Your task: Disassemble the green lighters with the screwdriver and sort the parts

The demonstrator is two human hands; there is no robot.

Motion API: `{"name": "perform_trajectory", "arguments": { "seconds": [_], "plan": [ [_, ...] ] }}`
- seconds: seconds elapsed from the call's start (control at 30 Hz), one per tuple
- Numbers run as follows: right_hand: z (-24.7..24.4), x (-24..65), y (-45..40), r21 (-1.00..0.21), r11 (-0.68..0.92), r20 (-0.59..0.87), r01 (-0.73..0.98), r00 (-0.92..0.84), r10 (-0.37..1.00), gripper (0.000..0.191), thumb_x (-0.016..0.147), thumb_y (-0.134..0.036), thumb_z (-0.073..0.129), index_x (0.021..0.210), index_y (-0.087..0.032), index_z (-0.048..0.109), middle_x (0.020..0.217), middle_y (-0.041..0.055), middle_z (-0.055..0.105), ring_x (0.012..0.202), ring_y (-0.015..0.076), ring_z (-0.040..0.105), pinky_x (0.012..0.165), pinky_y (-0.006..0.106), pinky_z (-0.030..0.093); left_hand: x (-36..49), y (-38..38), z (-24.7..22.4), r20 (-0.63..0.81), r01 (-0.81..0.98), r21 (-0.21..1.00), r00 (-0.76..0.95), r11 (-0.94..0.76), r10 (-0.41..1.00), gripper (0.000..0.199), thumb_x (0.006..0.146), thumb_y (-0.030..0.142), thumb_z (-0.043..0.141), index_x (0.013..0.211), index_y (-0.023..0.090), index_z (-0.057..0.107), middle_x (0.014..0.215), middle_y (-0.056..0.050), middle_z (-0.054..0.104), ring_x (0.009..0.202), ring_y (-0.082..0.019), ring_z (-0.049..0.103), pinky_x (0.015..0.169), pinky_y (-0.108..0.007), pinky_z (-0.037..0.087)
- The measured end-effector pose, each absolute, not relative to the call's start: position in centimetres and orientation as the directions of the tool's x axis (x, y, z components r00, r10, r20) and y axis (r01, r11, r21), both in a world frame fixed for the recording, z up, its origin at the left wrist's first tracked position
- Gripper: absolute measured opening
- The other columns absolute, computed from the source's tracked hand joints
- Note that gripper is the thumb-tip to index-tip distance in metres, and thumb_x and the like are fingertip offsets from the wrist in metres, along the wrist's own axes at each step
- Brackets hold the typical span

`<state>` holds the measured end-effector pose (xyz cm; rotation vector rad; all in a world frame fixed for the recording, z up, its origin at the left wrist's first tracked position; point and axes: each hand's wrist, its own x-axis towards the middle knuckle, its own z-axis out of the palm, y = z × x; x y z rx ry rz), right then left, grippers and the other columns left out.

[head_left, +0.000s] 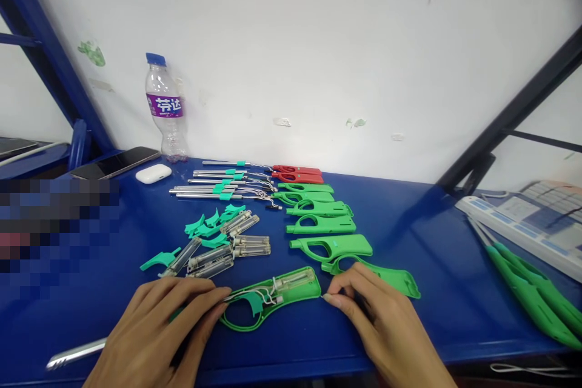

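A green lighter shell half (pixel 291 306) lies open side up at the front of the table. In it sit a clear fuel tank (pixel 293 280), white wires (pixel 268 296) and a teal trigger (pixel 255 302). My left hand (pixel 163 324) is closed over the shell's front end, thumb and fingers gripping it; a metal tube (pixel 77 353) sticks out on the left. Just off the shell's right end, my right hand (pixel 377 309) is pinched, with a tiny tip showing at the fingertips, too small to name. Behind it rests another green shell half (pixel 400 282).
Green shells (pixel 321 224), red shells (pixel 297 173), wired metal tubes (pixel 204 196), teal triggers (pixel 204 227) and fuel tanks (pixel 211 267) lie behind. A bottle (pixel 166 115), phone (pixel 116 163) and white case (pixel 153 174) stand back left. Green-handled lighters (pixel 531 291) lie right.
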<state>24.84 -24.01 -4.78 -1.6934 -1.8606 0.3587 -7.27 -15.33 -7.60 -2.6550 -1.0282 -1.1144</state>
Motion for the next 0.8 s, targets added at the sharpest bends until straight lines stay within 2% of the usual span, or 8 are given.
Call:
{"name": "perform_trajectory", "arguments": {
  "seconds": [0.17, 0.3, 0.5, 0.63, 0.8],
  "plan": [
    [-1.4, 23.6, -21.7, -0.522, 0.202, 0.3, 0.829, -0.043, 0.953, 0.014, 0.109, -0.031, 0.059, 0.097, -0.029, 0.068, 0.091, -0.0043, 0.063, 0.079, 0.0127, 0.063, 0.073, 0.025, 0.044, -6.9, -15.4, -7.4, 0.641, 0.593, 0.161, 0.545, -0.789, 0.541, 0.02, 0.108, 0.031, 0.058, 0.126, 0.026, 0.065, 0.114, 0.0, 0.072, 0.107, -0.021, 0.062, 0.102, -0.038, 0.039],
    [2.1, 21.3, -16.3, -0.308, 0.285, 0.276, 0.908, -0.202, 0.94, 0.012, 0.107, -0.03, 0.062, 0.098, -0.027, 0.069, 0.095, -0.0034, 0.067, 0.079, 0.0142, 0.062, 0.068, 0.028, 0.039, -6.7, -15.3, -7.1, 0.643, 0.574, 0.154, 0.56, -0.804, 0.523, 0.019, 0.108, 0.03, 0.057, 0.125, 0.025, 0.066, 0.111, 0.0, 0.071, 0.105, -0.019, 0.061, 0.1, -0.035, 0.038],
    [2.4, 19.0, -9.1, -0.147, 0.369, 0.187, 0.918, -0.341, 0.921, 0.009, 0.102, -0.022, 0.067, 0.098, -0.02, 0.075, 0.094, 0.0016, 0.073, 0.08, 0.0166, 0.063, 0.064, 0.028, 0.034, -6.5, -15.6, -6.2, 0.689, 0.57, 0.121, 0.541, -0.813, 0.482, 0.018, 0.107, 0.024, 0.055, 0.12, 0.024, 0.067, 0.104, 0.002, 0.072, 0.096, -0.017, 0.063, 0.093, -0.032, 0.042],
    [1.8, 19.1, -8.2, -0.102, 0.387, 0.166, 0.916, -0.368, 0.915, 0.016, 0.105, -0.026, 0.064, 0.096, -0.019, 0.076, 0.089, 0.0019, 0.075, 0.077, 0.0174, 0.065, 0.064, 0.028, 0.036, -6.3, -15.9, -5.9, 0.687, 0.588, 0.134, 0.526, -0.798, 0.502, 0.02, 0.106, 0.019, 0.053, 0.118, 0.024, 0.068, 0.101, 0.002, 0.073, 0.092, -0.018, 0.064, 0.09, -0.033, 0.045],
    [4.3, 20.3, -11.1, -0.1, 0.34, 0.257, 0.935, -0.306, 0.917, 0.035, 0.113, -0.034, 0.048, 0.096, -0.021, 0.076, 0.087, 0.0041, 0.076, 0.074, 0.0204, 0.067, 0.061, 0.031, 0.037, -6.5, -15.9, -6.0, 0.664, 0.562, 0.194, 0.528, -0.804, 0.53, 0.023, 0.103, 0.015, 0.058, 0.123, 0.024, 0.067, 0.106, 0.0, 0.071, 0.101, -0.019, 0.062, 0.093, -0.032, 0.049]
  ]
}}
